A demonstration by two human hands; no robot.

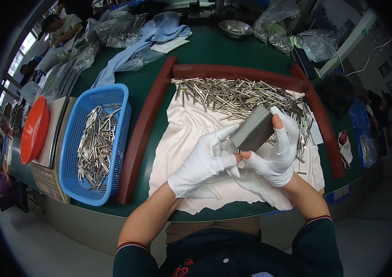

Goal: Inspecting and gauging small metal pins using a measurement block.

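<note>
A dark grey rectangular block [253, 128] is held tilted above the cream cloth [173, 134], between my two white-gloved hands. My left hand [205, 159] is closed at the block's lower left side, its forefinger along the edge. My right hand [279, 150] grips the block from the right, with bare thumb and forefinger tips showing through the glove. Both thumbs nearly meet below the block; whether a small part is pinched there I cannot tell. Just beyond, a heap of thin metal pins [233, 94] lies on the cloth.
Dark red bars [143, 138] frame the cloth on three sides. At the left stand a blue plastic basket [69, 152] of metal pins and a red-orange bowl [34, 131]. Farther back are a metal bowl [235, 28], a light blue cloth [159, 33] and bagged parts. Other people are around.
</note>
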